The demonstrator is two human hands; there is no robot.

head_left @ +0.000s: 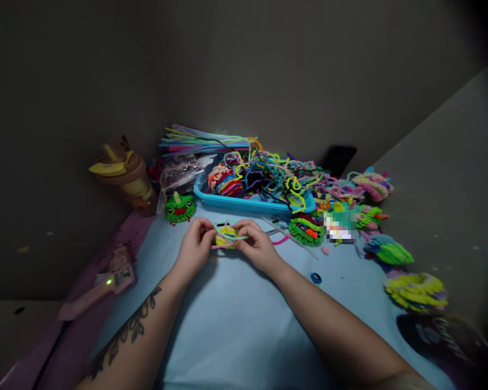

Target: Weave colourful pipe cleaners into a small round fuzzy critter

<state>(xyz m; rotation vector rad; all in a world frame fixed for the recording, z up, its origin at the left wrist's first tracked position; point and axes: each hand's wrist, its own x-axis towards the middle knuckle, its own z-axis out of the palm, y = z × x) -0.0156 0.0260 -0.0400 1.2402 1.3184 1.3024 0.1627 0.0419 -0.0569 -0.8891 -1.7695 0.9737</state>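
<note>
Both my hands hold a small pipe-cleaner piece point(226, 236), yellow with pale green and pink strands, just above the blue table cover. My left hand point(197, 240) pinches its left end between thumb and fingers. On its right side, my right hand point(255, 242) grips the piece with thumb and fingertips. Part of it is hidden behind the fingers. A green pipe-cleaner figure with eyes and a red mouth point(180, 207) sits beyond my left hand. Another green one with a red and orange middle point(306, 231) lies right of my right hand.
A blue tray point(248, 203) heaped with tangled pipe cleaners stands behind my hands, straight bundles point(207, 142) beyond it. At left are a lidded cup point(126, 179) and a pink device with a green light point(114, 280). Several fuzzy pieces, including a yellow one point(415, 291), line the right.
</note>
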